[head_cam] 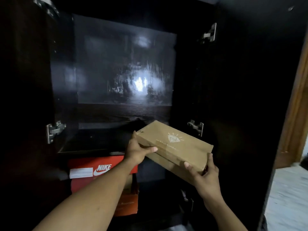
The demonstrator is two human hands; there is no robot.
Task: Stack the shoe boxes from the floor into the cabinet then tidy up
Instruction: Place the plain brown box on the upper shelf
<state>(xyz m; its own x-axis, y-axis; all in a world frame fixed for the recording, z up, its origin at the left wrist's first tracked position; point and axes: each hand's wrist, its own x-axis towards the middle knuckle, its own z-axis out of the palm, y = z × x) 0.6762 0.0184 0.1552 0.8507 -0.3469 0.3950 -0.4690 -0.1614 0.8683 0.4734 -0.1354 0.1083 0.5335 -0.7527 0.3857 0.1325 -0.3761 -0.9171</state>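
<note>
I hold a flat brown cardboard shoe box (pixel 173 144) with a pale diamond print on its lid, tilted, in front of the open dark cabinet (pixel 116 114). My left hand (pixel 138 150) grips its left end, thumb along the front edge. My right hand (pixel 203 175) grips its near right corner from below. The box hovers at the front right of the upper shelf (pixel 93 147). On the shelf below stands a red Nike shoe box (pixel 93 170), with an orange box (pixel 128 204) under it, partly hidden by my left forearm.
Both cabinet doors stand open, the right door (pixel 250 97) close beside the box. Metal hinges (pixel 53 130) stick out on both inner sides. A wooden door frame (pixel 296 114) and pale floor (pixel 288 197) lie at the right.
</note>
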